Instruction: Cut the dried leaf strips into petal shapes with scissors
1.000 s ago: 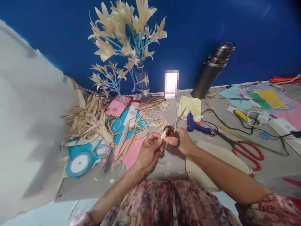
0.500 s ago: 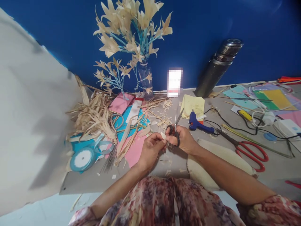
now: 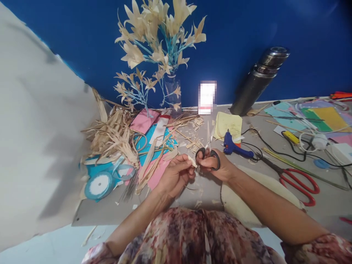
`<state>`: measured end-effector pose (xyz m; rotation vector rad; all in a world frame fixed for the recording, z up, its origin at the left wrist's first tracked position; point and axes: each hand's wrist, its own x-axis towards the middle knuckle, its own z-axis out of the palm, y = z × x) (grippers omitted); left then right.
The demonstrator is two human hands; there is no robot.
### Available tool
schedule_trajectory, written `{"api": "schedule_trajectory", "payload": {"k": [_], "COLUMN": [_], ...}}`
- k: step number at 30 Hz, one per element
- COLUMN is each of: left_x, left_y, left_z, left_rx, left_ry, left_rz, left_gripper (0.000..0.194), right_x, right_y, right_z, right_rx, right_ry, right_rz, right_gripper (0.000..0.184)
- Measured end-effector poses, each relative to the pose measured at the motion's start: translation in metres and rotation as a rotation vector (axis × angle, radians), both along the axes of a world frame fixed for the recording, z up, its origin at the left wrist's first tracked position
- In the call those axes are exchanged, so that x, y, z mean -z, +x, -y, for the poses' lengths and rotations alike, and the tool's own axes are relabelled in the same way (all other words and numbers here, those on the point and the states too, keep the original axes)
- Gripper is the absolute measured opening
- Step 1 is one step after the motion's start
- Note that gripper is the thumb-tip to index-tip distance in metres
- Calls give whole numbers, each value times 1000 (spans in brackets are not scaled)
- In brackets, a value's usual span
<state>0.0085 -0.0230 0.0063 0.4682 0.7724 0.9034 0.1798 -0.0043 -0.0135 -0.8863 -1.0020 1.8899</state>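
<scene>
Above the bench [image 3: 104, 214], the left hand [image 3: 173, 174] is pinching a pale husk-like piece [image 3: 193, 161] in its fingers, probably light, papery and tearable, so best held by one end, while the right hand [image 3: 224, 168] is holding black-handled scissors [image 3: 209, 146], likely rigid, fingers through the loops.

Look at that smooth metal gleaming on the small scissors [image 3: 209, 141], matt and papery on the husk piece [image 3: 192, 161], rough, dry fibre through the husk pile [image 3: 111, 128], glossy metal on the flask [image 3: 258, 82], smooth plastic on the glue gun [image 3: 238, 148]!
</scene>
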Motion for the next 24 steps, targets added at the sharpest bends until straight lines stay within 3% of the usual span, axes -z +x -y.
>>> {"api": "schedule_trajectory", "payload": {"k": [4, 8, 16, 24], "left_x": [-5, -10, -11, -9], "left_y": [-5, -10, -12, -9], "left_z": [-6, -10, -11, -12], "left_rx": [-108, -202, -274, -323], "left_ry": [12, 53, 171, 189], "left_rz": [-7, -61, -213, -289], "left_gripper": [19, 20, 19, 19], "right_x": [-4, -2, 3, 2], "right_y": [0, -4, -5, -6], "right_z": [3, 8, 10, 11], "right_rx": [-160, -327, -341, -344], "right_ry": [186, 218, 187, 167], "right_rz": [242, 350, 378, 371], "right_gripper": [43, 56, 56, 55]}}
